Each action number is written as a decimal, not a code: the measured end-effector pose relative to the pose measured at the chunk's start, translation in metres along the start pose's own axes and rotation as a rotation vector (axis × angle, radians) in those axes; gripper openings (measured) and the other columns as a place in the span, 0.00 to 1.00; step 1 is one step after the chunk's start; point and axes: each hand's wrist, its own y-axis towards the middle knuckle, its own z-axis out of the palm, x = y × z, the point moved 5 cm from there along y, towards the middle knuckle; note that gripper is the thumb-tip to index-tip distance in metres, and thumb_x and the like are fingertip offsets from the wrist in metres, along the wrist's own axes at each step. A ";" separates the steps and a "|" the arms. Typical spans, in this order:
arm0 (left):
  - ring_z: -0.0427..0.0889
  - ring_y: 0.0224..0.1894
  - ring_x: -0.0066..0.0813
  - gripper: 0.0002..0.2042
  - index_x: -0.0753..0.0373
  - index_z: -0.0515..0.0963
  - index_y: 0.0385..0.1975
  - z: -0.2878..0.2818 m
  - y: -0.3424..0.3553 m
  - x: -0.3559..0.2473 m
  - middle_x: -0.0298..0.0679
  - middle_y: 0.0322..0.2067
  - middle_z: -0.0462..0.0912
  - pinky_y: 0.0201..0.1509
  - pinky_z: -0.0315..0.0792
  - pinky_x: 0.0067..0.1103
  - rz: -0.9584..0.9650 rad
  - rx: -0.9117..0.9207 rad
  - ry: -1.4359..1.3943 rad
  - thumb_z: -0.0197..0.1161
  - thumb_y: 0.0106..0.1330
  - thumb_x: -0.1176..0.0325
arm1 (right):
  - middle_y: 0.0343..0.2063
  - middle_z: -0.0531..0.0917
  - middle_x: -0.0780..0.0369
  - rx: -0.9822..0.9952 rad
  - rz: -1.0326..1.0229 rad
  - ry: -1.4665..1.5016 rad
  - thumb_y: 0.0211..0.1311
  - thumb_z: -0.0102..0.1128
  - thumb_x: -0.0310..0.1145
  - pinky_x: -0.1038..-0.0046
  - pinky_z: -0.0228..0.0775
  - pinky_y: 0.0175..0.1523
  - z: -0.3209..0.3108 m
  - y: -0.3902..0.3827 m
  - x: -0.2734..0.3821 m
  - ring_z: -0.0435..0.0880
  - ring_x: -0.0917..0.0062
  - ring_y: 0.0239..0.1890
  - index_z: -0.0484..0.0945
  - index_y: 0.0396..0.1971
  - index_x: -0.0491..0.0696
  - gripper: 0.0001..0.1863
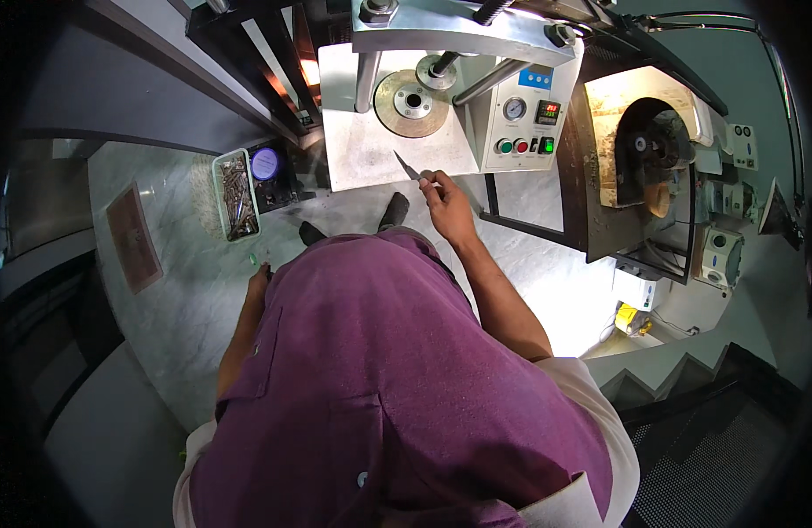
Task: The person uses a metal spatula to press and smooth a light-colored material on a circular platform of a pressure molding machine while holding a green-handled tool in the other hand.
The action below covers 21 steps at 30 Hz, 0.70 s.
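My right hand [447, 204] is closed, thumb and fingers pinching a slim, pointed metal tool [406, 165]. Its tip points away and to the left, over the front of a white machine table [353, 132]. Whether it is a knife blade or tweezers I cannot make out. Beyond the tip sits a round metal plate [393, 104] with a bolted hub, beneath the press posts. My left hand [260, 280] hangs low beside the purple apron [362, 334], its fingers largely hidden. A small green thing [253, 259] shows close to those fingers; whether they touch it is unclear.
A control panel [522, 119] with a gauge, buttons and lit display adjoins the table. Left of it stand a bin of metal pieces [238, 195] and a purple-lidded container [264, 164]. At right is a machine with a round dark opening [654, 145]. Steel frames rise at left.
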 end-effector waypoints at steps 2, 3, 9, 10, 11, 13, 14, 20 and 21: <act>0.76 0.26 0.35 0.27 0.67 0.79 0.28 -0.001 -0.001 0.007 0.42 0.24 0.80 0.36 0.70 0.29 -0.124 -0.001 -0.092 0.50 0.68 0.45 | 0.21 0.77 0.65 0.028 0.026 -0.006 0.69 0.54 0.40 0.76 0.62 0.33 -0.001 -0.003 0.008 0.67 0.83 0.25 0.75 0.42 0.46 0.13; 0.76 0.26 0.35 0.27 0.67 0.79 0.28 -0.002 -0.001 0.007 0.42 0.24 0.80 0.36 0.70 0.29 -0.125 -0.002 -0.093 0.50 0.68 0.45 | 0.21 0.77 0.65 0.054 0.054 -0.012 0.69 0.54 0.40 0.76 0.62 0.32 0.000 -0.004 0.010 0.67 0.83 0.25 0.75 0.42 0.46 0.13; 0.77 0.26 0.34 0.26 0.67 0.79 0.29 -0.003 0.003 0.016 0.41 0.25 0.80 0.36 0.70 0.28 -0.077 -0.001 -0.109 0.51 0.68 0.45 | 0.21 0.76 0.66 0.046 0.055 -0.051 0.68 0.55 0.40 0.75 0.60 0.30 -0.001 -0.008 0.024 0.66 0.82 0.24 0.75 0.39 0.45 0.13; 0.77 0.27 0.35 0.26 0.67 0.79 0.29 -0.001 0.002 0.013 0.42 0.25 0.80 0.36 0.70 0.29 -0.103 0.011 -0.129 0.51 0.68 0.45 | 0.21 0.76 0.66 0.041 0.057 -0.053 0.68 0.55 0.40 0.75 0.60 0.30 -0.002 -0.008 0.021 0.66 0.82 0.24 0.75 0.39 0.45 0.13; 0.77 0.28 0.35 0.27 0.68 0.79 0.30 0.001 0.002 0.010 0.42 0.26 0.81 0.36 0.70 0.29 -0.130 0.022 -0.150 0.52 0.68 0.44 | 0.21 0.75 0.65 0.003 0.052 -0.047 0.68 0.55 0.40 0.75 0.60 0.30 -0.004 -0.007 0.018 0.66 0.82 0.24 0.74 0.39 0.45 0.12; 0.78 0.29 0.35 0.26 0.68 0.79 0.30 0.003 0.004 0.012 0.42 0.26 0.81 0.37 0.70 0.29 -0.153 0.016 -0.162 0.52 0.68 0.45 | 0.21 0.75 0.65 -0.033 0.045 -0.041 0.68 0.54 0.40 0.75 0.60 0.30 -0.005 -0.006 0.011 0.66 0.82 0.24 0.74 0.39 0.45 0.12; 0.78 0.29 0.35 0.26 0.68 0.79 0.31 0.002 0.007 0.017 0.42 0.27 0.81 0.37 0.70 0.29 -0.177 0.004 -0.177 0.52 0.68 0.45 | 0.20 0.75 0.65 -0.016 0.030 -0.019 0.68 0.54 0.40 0.75 0.60 0.31 -0.003 -0.005 0.010 0.66 0.82 0.24 0.74 0.39 0.45 0.12; 0.77 0.30 0.34 0.27 0.70 0.79 0.34 0.006 0.002 0.016 0.43 0.29 0.81 0.37 0.70 0.29 -0.173 0.001 -0.219 0.52 0.67 0.44 | 0.20 0.74 0.64 -0.005 0.008 -0.020 0.68 0.54 0.39 0.76 0.61 0.31 -0.002 -0.005 0.011 0.66 0.82 0.24 0.74 0.39 0.45 0.11; 0.77 0.30 0.34 0.27 0.70 0.79 0.34 0.008 0.002 0.012 0.43 0.29 0.81 0.37 0.70 0.29 -0.173 0.004 -0.217 0.52 0.67 0.44 | 0.20 0.74 0.64 -0.024 0.006 -0.016 0.68 0.54 0.38 0.76 0.61 0.31 -0.003 -0.006 0.010 0.67 0.82 0.24 0.74 0.39 0.45 0.11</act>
